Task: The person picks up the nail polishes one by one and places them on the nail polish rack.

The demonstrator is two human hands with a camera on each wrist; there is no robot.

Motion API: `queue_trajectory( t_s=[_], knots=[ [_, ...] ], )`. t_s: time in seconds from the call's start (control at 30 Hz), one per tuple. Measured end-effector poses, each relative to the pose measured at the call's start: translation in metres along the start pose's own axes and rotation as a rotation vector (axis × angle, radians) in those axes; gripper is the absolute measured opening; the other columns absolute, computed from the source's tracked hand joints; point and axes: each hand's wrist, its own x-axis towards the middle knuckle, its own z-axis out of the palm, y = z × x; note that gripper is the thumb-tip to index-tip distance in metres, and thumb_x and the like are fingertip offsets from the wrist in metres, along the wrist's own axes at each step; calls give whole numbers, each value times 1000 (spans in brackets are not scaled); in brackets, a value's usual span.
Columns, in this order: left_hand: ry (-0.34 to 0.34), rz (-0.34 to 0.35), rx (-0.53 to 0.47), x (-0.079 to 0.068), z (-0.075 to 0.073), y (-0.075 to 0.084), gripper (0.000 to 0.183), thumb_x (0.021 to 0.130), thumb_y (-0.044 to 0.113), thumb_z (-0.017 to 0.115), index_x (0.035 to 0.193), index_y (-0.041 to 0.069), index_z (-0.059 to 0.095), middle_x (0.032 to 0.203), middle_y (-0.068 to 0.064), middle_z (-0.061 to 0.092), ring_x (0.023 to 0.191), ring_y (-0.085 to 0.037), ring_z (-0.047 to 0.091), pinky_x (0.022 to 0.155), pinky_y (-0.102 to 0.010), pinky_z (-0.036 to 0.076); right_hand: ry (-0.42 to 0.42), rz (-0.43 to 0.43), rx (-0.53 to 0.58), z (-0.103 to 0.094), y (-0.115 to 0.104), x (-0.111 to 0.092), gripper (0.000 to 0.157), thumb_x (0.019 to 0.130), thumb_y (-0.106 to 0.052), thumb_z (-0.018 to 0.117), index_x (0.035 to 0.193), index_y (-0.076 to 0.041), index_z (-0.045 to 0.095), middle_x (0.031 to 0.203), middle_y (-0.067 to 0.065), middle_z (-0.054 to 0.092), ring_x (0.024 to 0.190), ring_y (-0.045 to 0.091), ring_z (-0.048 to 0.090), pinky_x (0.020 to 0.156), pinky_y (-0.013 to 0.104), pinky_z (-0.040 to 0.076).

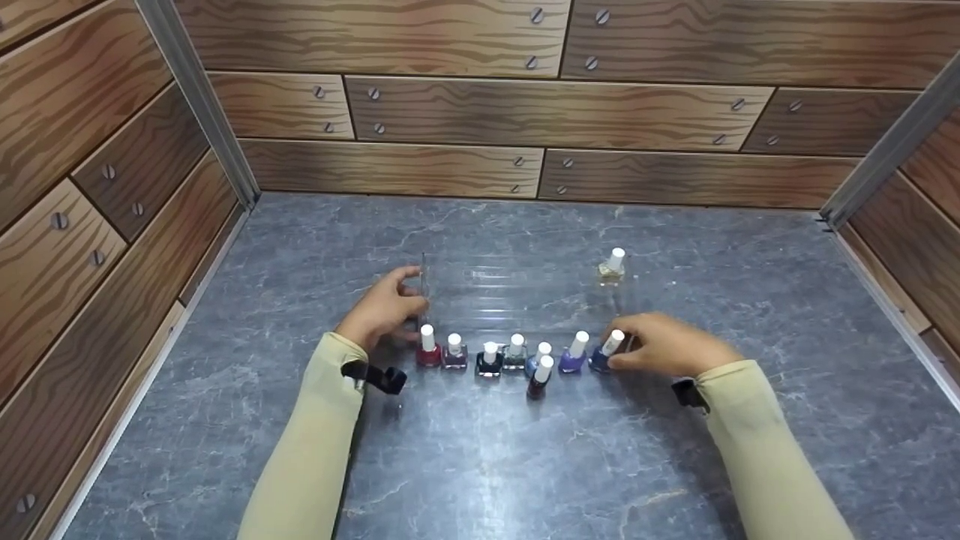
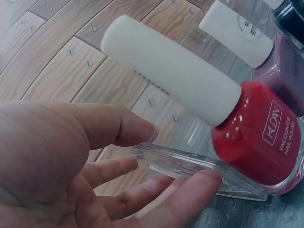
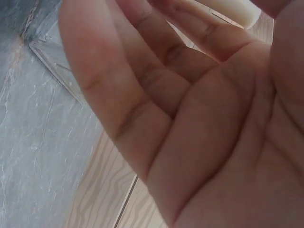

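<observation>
A clear plastic rack (image 1: 487,300) with ridged tiers lies in the middle of the table. My left hand (image 1: 386,304) grips its left side; in the left wrist view the clear panel (image 2: 190,164) passes between the fingers. Close by stands a red nail polish bottle (image 2: 261,135) with a white cap. My right hand (image 1: 664,346) pinches a dark blue nail polish bottle (image 1: 601,358) at the row's right end. The right wrist view shows curled fingers (image 3: 104,71) and part of a white cap (image 3: 232,10); the grip itself is mostly hidden there.
Between the hands are purple (image 1: 573,361), mauve (image 1: 454,356), black (image 1: 490,363) and other white-capped bottles; a dark one (image 1: 537,386) stands nearest me. A pale gold bottle (image 1: 611,268) is at the rack's far right. Wood-patterned walls (image 1: 450,112) enclose the grey marbled table (image 1: 480,465).
</observation>
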Motion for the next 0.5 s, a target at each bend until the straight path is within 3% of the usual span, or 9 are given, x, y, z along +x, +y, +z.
queue_trajectory(
  t_s=[0.2,0.5],
  knots=[
    [-9,-6,-8,0,-1,-3,72,96,7,64,161,15,34,146,-22,48,120,-37,60,77,-43,67,11,-8,-16,3,0,2,18,95,-19,75,112,-12,74,98,-2,71,83,13,62,75,32,57],
    [-48,-30,-54,4,-5,-8,73,97,7,66,161,17,32,145,-20,48,111,-32,63,78,-40,67,23,-35,-20,5,3,4,19,94,-19,76,110,-9,73,99,-1,72,89,13,65,81,37,59]
  ],
)
